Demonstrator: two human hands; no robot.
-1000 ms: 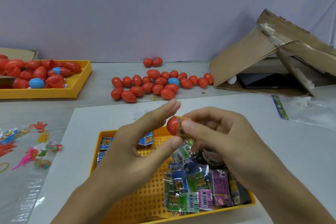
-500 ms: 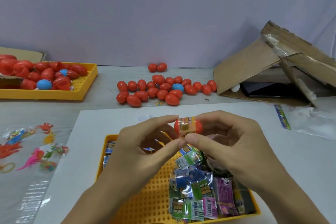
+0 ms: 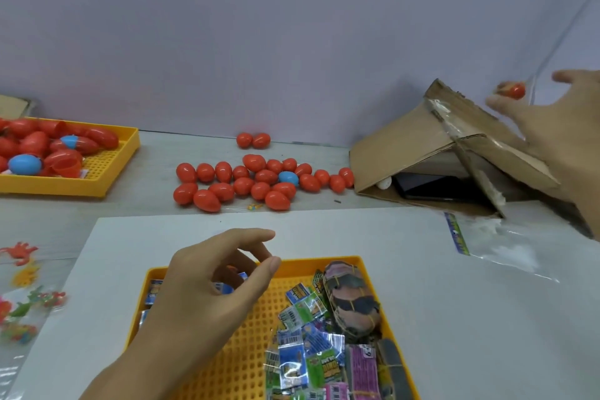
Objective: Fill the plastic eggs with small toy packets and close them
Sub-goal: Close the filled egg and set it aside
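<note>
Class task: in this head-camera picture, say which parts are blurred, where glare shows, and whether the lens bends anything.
Head view: right hand and its red egg are motion-blurred; glare glints on the loose eggs and the plastic bag; the wide lens stretches things toward the edges.

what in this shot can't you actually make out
- Red egg at the right hand, head view: motion blur; held or released, shut or not, cannot be told.
- Printing on the toy packets: too small and blurred.
- Packets under the left hand: the hand covers them.
- Far yellow tray: cut off by the left edge.
- Dark flat object in the cardboard box: shadowed by the flap.
</note>
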